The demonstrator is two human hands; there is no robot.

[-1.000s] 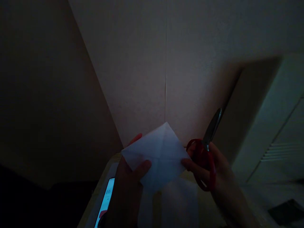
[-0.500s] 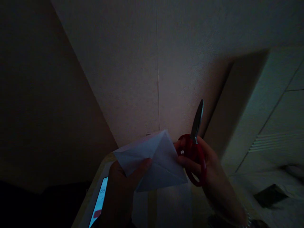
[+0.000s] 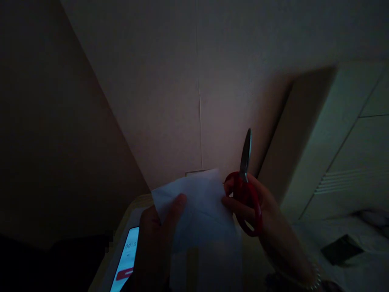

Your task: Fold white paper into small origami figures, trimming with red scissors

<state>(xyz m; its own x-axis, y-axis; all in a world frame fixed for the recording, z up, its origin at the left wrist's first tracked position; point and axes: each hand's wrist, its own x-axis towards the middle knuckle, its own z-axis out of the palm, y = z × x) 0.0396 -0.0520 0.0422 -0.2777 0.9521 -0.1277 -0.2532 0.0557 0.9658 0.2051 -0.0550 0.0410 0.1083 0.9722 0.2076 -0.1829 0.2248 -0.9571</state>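
White creased sheet of paper (image 3: 202, 195): You had it raised in the lower middle of the frame, faint fold lines across it, its lower edge hard to make out in the dimness.
Left grip (image 3: 159, 227): Yours was closed on the sheet's left part, thumb pressed flat on the near face; the fingers behind were mostly hidden.
Right grip (image 3: 258, 207): You had it closed around the scissors handles, right of centre, with the thumb tip at the sheet's right edge; whether it pinched the edge, you could not tell.
Red-handled metal scissors (image 3: 244, 190): Their blades pointed up towards the plain wall (image 3: 170, 101), clear of the sheet.
Pale wooden bench (image 3: 141, 201): It lay beneath your hands, at the bottom centre of the frame.
Flat white pieces (image 3: 215, 267): They lay below the raised sheet, a yellowish strip between them.
Lit phone with a red button (image 3: 127, 251): It lay at the lower left, beside your left wrist.
Beaded bracelet (image 3: 316, 278): You wore it on your right wrist, lower right.
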